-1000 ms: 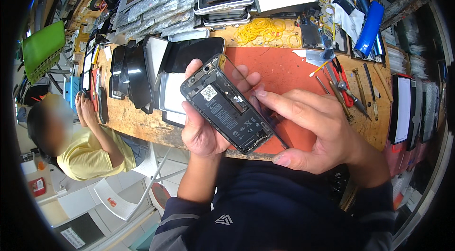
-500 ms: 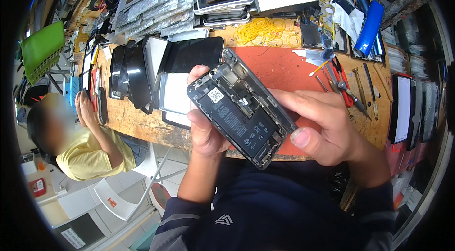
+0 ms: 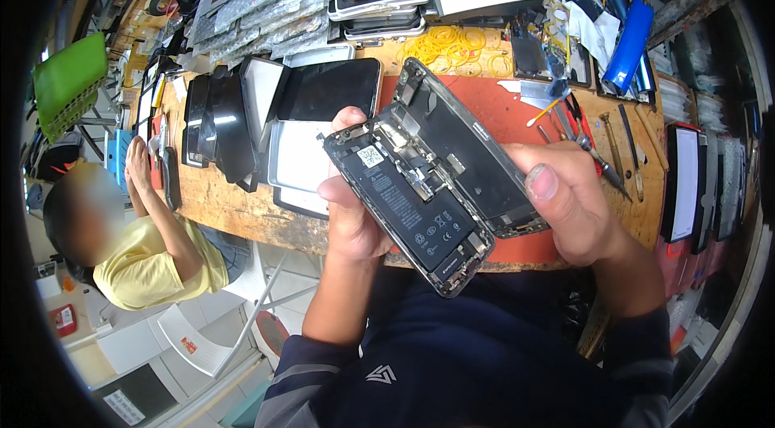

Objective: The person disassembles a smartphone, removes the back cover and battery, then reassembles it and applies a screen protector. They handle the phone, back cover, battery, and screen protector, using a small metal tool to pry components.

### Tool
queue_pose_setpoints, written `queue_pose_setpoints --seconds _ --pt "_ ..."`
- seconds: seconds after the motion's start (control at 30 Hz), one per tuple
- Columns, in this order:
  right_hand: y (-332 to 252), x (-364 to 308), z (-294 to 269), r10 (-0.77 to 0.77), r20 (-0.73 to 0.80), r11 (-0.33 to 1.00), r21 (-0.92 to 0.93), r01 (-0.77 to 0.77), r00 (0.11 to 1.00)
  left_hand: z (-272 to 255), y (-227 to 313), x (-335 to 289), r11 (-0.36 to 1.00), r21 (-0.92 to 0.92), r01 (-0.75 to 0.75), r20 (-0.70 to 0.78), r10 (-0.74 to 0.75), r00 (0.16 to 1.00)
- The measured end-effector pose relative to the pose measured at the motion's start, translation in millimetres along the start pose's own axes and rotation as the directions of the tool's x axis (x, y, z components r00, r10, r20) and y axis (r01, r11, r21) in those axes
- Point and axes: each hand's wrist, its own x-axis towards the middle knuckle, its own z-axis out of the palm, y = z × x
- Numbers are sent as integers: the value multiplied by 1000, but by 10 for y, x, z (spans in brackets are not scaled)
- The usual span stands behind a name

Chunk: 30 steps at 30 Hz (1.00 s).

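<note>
An opened smartphone is held tilted above the bench. Its body (image 3: 416,214), with a black battery and bare circuitry showing, rests in my left hand (image 3: 353,222), thumb along the near left edge and a fingertip at the upper corner. My right hand (image 3: 573,206) grips the dark screen panel (image 3: 468,153) by its right edge, thumb on top. The panel stands swung away from the body like a book cover, the two still close together along the middle. Fingers behind the phone are hidden. Below it lies an orange-red work mat (image 3: 500,105).
Yellow rubber bands (image 3: 444,48) lie behind the mat. Screwdrivers and red-handled pliers (image 3: 575,113) are at the right, beside a blue cylindrical object (image 3: 628,47). Tablets (image 3: 327,93) and bubble-wrapped parts (image 3: 266,16) fill the left and back. A person in a yellow shirt (image 3: 161,262) sits at left.
The screen panel has swung wider open to the right, showing its inner side. My right hand has closed on the panel's edge, and the phone body has shifted slightly down.
</note>
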Motion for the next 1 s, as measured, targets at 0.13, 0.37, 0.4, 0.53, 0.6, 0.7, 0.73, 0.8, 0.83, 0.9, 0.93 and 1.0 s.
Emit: queue_pose_setpoints --seconds 0.13,0.37,0.4,0.53,0.6,0.7,0.73,0.8,0.83,0.9,0.93,1.0 --pt "-1 -11 7 2 -9 1000 16 -2 1000 -24 -34 21 993 -118 1 51 5 999" --pt "6 0 -25 -7 12 1000 18 7 1000 -15 -19 8 999 -42 1 9 0 1000" --pt "6 0 -24 -22 8 1000 15 22 1000 -13 -15 4 999 -51 5 6 -5 1000" --pt "9 -9 -1 -54 -10 998 16 54 999 -23 -16 -10 995 -95 5 21 -3 1000" --pt "9 -4 -11 -39 3 999 2 39 999 -40 -24 -10 996 -88 -17 32 20 999" --pt "8 18 -35 -2 20 1000 -30 2 1000 -63 -29 -6 998 -31 -56 50 58 997" --pt "6 26 -46 25 24 999 -47 -24 999 -66 -25 -7 996 32 -79 54 77 996" --pt "2 42 -54 82 23 996 -48 -81 996 -60 -13 -16 982 136 -132 61 125 990" --pt "5 53 -51 112 17 993 -31 -111 994 -50 -11 -22 973 179 -148 26 146 989" --pt "8 65 -52 163 12 987 -20 -162 987 -14 -26 -47 963 181 -201 -35 210 977" --pt "11 69 -56 184 11 983 -27 -183 983 0 -25 -60 961 196 -196 -54 210 976" --pt "26 74 -74 190 17 981 -47 -189 982 13 -32 -68 948 227 -224 -53 242 969"
